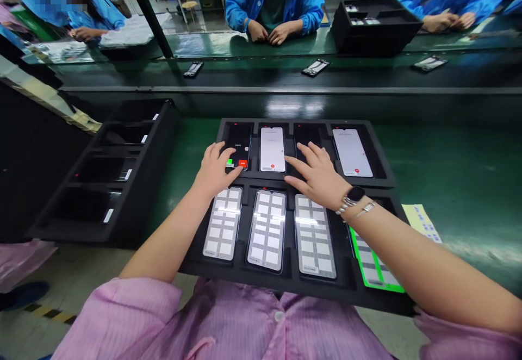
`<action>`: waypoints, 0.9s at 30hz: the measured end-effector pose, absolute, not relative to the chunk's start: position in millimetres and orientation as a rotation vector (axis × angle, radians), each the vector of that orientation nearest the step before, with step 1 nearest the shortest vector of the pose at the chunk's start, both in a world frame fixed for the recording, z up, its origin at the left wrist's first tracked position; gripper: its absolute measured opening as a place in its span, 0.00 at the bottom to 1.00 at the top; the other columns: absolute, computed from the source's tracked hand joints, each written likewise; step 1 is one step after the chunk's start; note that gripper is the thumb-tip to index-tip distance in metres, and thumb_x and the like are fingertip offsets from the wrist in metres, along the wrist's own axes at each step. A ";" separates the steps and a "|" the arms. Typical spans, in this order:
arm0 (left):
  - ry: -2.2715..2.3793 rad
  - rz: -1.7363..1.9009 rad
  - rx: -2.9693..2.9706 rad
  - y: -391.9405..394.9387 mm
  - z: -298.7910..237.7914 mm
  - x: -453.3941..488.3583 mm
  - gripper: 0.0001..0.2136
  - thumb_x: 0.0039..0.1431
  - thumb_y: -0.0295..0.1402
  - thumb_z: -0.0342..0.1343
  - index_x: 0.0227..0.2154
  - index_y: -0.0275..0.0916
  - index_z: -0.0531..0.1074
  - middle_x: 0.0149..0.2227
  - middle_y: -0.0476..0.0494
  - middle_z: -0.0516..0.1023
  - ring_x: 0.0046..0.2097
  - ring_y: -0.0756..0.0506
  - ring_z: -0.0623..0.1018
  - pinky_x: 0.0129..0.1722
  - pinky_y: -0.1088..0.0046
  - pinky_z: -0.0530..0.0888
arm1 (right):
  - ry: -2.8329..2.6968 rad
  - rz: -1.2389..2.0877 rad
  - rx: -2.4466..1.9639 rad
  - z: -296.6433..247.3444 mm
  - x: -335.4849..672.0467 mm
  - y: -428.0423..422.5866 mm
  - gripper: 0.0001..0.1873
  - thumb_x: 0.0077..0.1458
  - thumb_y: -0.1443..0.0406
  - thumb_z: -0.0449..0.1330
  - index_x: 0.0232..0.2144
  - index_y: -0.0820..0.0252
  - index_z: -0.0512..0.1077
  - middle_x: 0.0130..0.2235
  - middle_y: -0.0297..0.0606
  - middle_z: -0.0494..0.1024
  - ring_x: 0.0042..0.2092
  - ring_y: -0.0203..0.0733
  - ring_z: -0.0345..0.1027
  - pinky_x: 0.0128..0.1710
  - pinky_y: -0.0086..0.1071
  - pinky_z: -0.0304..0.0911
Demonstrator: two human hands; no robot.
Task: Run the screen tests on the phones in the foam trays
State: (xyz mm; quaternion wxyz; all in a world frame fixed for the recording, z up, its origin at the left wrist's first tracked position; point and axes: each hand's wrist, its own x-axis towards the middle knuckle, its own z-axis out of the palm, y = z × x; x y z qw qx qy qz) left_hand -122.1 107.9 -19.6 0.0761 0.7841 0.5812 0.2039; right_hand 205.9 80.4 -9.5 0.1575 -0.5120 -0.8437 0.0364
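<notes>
Currently, both bare hands are over a two-row black tray [285, 287] on the green bench [460, 186]; four phones lie in each row, one per compartment. Left hand [216, 167]: open, fingers spread, gripping nothing visible, over the lower part of the far-left phone [238, 141], whose dark screen shows a green and a red button; thumb tip close to the red one, contact cannot be told. Right hand [318, 176]: open, fingers parted, over the dark third phone [308, 133]; forefinger reaches the right edge of the second phone [272, 143], white-screened, touch unclear. Fourth phone [351, 152], also white-screened, lies just beside this hand. Near row: three phones showing white-block grids [266, 232]; the green-bordered phone [377, 265] is partly covered by the right forearm. Smartwatch [356, 193] on right wrist. Yellow sheet [420, 219] at the tray's right. Side tray [132, 208], to the left, holds four dark-screened devices. Beyond, three small devices [315, 67] lie well apart along a dark strip; co-workers in blue sit behind.
</notes>
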 end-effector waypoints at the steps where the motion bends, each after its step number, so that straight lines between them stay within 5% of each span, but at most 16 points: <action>1: 1.741 0.623 2.344 108.2 -19.6 -122.6 0.23 0.66 0.45 0.60 0.61 0.43 0.71 0.70 0.33 0.63 0.74 0.31 0.58 0.73 0.46 0.61 | -2.426 0.099 -1.498 -10.3 198.7 85.3 0.29 0.69 0.45 0.55 0.66 0.48 0.71 0.75 0.47 0.58 0.76 0.69 0.44 0.72 0.74 0.42; 10: 1.853 0.625 2.226 102.4 -11.1 -120.4 0.21 0.62 0.44 0.67 0.54 0.43 0.73 0.69 0.33 0.65 0.72 0.31 0.64 0.68 0.48 0.71 | -2.415 0.132 -1.569 -16.9 190.2 100.1 0.31 0.68 0.42 0.53 0.64 0.47 0.73 0.75 0.48 0.56 0.76 0.73 0.43 0.70 0.78 0.40; 18: 1.892 0.582 2.242 97.9 -8.4 -119.1 0.17 0.63 0.41 0.67 0.52 0.42 0.75 0.68 0.33 0.68 0.68 0.30 0.70 0.62 0.52 0.77 | -2.125 -0.056 -1.602 5.7 284.2 70.2 0.34 0.67 0.48 0.55 0.69 0.54 0.65 0.73 0.52 0.60 0.75 0.69 0.47 0.73 0.70 0.45; 27: 1.845 0.632 2.295 100.0 -14.8 -123.2 0.17 0.64 0.42 0.64 0.51 0.39 0.77 0.66 0.32 0.70 0.66 0.27 0.71 0.64 0.44 0.74 | -1.891 -0.115 -1.853 -38.8 344.8 48.0 0.29 0.67 0.52 0.53 0.62 0.61 0.73 0.62 0.58 0.73 0.67 0.64 0.63 0.69 0.63 0.58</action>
